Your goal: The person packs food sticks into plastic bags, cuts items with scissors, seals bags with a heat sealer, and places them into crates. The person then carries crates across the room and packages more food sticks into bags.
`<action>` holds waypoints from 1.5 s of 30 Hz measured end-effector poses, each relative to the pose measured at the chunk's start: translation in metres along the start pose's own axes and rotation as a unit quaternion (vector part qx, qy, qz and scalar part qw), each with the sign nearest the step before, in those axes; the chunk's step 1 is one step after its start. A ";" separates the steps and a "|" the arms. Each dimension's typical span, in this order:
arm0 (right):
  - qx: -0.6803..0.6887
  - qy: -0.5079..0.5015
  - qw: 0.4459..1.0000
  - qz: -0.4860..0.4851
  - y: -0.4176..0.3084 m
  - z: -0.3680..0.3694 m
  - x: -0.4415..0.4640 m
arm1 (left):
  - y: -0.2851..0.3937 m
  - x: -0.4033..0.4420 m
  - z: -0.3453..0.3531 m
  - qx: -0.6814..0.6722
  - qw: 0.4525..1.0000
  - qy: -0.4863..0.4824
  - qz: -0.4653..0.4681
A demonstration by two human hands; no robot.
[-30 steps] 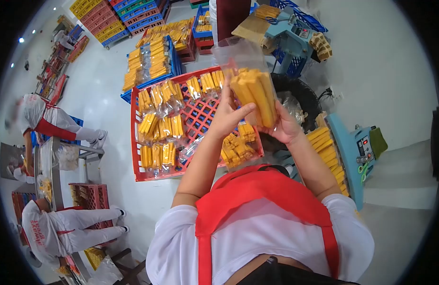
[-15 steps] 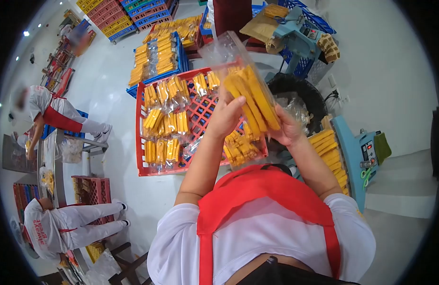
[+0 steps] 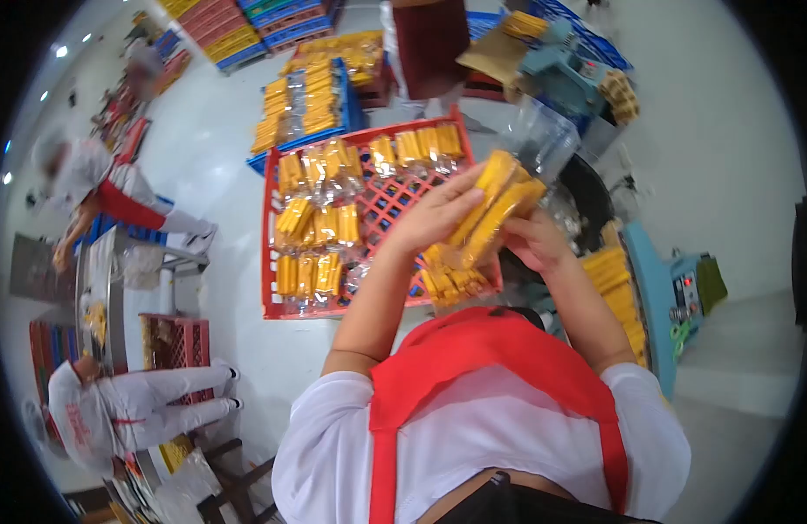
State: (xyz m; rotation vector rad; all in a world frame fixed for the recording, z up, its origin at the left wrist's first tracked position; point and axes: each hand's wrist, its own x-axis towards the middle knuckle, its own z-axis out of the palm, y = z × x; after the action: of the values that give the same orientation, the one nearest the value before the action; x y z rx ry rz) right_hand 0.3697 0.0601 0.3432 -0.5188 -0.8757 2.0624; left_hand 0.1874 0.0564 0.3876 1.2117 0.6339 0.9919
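Both my hands hold a clear plastic bag of yellow sticks (image 3: 492, 210) above the right part of a red crate (image 3: 270, 253). My left hand (image 3: 438, 210) presses against the bag's left side, and my right hand (image 3: 536, 237) grips its right side, the fingers partly hidden behind it. The bag's empty clear end (image 3: 543, 135) points up and to the right. Below my hands, more packed sticks (image 3: 447, 278) lie in the crate's near right corner. Several filled bags (image 3: 320, 225) stand in rows in its left and far parts.
A blue crate (image 3: 351, 105) of packs stands beyond the red one. At right are a black bin (image 3: 595, 196), a pale blue machine (image 3: 652, 288) and yellow sticks (image 3: 613, 279). A person in a dark apron (image 3: 429, 48) stands ahead; other people (image 3: 115, 410) work at left.
The bag has turned and come lower, its empty end swinging from upper left to upper right. My left hand now lies flatter along its side. The view has shifted slightly.
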 end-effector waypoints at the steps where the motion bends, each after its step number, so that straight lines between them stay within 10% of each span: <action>1: 0.022 -0.001 1.000 -0.002 0.002 0.000 0.000 | 0.004 -0.003 0.000 0.017 1.000 -0.009 0.013; 11: 0.085 -0.048 0.995 -0.007 0.025 0.013 0.006 | -0.031 -0.057 -0.023 -0.106 0.962 0.235 0.095; 16: 0.052 -0.038 0.996 -0.063 0.032 0.034 0.028 | -0.048 -0.073 -0.004 -0.370 0.914 0.167 0.020; 23: -0.193 -0.107 0.973 -0.073 0.006 0.038 0.020 | -0.040 -0.086 -0.035 -0.359 0.914 0.163 0.101; 28: -0.003 -0.087 0.973 -0.214 -0.066 0.023 -0.002 | -0.025 -0.096 -0.050 -0.318 0.907 0.210 0.182; 30: -0.352 -0.036 0.903 -0.245 -0.079 0.013 -0.012 | -0.024 -0.095 -0.053 -0.288 0.905 0.235 0.207; 34: -0.630 -0.070 0.729 -0.258 -0.080 0.054 -0.021 | -0.024 -0.089 -0.056 -0.255 0.921 0.218 0.198; 39: -0.495 -0.153 0.838 -0.170 -0.053 0.049 -0.018 | -0.020 -0.090 -0.053 -0.259 0.948 0.158 0.095; 42: -0.264 -0.185 0.941 0.098 -0.040 0.051 -0.024 | -0.024 -0.095 -0.061 -0.259 0.958 0.099 0.075; 45: -0.333 -0.145 0.931 0.037 -0.027 0.051 -0.020 | -0.017 -0.097 -0.055 -0.257 0.956 0.133 0.052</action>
State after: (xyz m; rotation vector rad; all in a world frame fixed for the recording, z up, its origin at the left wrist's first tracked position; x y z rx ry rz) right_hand 0.3636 0.0349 0.3985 -0.6096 -1.7808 1.9017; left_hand 0.1015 -0.0047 0.3467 0.6614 0.4785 1.3260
